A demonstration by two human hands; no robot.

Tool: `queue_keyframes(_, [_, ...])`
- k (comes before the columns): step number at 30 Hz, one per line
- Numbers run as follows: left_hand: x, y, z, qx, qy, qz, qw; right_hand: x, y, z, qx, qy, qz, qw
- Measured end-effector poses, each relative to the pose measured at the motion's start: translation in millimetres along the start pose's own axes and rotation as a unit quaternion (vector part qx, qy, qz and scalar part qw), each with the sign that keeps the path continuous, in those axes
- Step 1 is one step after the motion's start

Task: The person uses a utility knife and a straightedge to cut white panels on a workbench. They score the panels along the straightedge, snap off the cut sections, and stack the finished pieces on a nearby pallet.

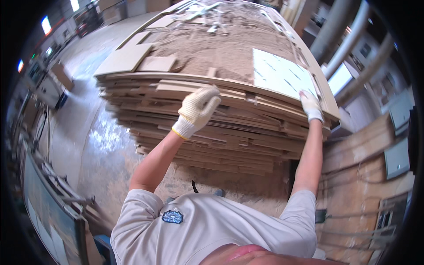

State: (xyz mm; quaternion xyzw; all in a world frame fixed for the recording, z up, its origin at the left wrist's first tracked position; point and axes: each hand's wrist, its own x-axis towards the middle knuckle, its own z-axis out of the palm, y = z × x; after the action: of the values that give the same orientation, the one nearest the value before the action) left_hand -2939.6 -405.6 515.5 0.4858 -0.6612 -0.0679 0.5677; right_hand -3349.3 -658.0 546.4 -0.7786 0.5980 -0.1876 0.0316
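Note:
In front of the stack of boards (212, 128), my left hand (198, 108) is raised in a cream knitted glove. Its fingers are curled toward the thumb, and I see nothing between them. A white panel (282, 73) with short dark marks in rows lies on top of the stack at the right. My right hand (310, 104), gloved too, grips the panel's near right corner, with part of the hand over its edge. The fingers beneath are hidden.
Brown dust (203, 48) and offcuts cover the stack's top, with loose board pieces (157, 64) at its left. Uneven board edges jut toward me. Large pipes (349, 39) rise at the right, beside a wooden panel wall (349, 194). A framed board (53, 212) stands at lower left.

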Motion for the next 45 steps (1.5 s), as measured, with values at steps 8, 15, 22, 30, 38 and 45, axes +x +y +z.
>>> queue_keyframes(8, [-413,-31,-231,-0.064,-0.076,-0.534,0.840,-248,-323,170,0.462,-0.119,-0.224,0.850])
queue_keyframes(15, [-530,-15,-348,-0.513,0.293,-0.510,0.625,-509,-643,395,0.395,-0.883,-0.005,0.253])
queue_keyframes(22, [-624,3,-500,-0.345,0.474,-0.448,0.675,-505,-837,515,0.147,-0.555,-0.430,0.696])
queue_keyframes(30, [-857,87,-559,0.115,0.402,-0.868,0.267,-657,-1085,524,0.227,-0.744,-0.407,0.478])
queue_keyframes(38, [-1011,134,-612,0.043,0.836,-0.532,0.125,-904,-1339,492,0.083,-0.680,-0.647,0.335])
queue_keyframes(45, [-1026,104,-824,0.071,0.939,-0.314,0.119,-1072,-1518,475,0.061,-0.405,-0.892,0.190])
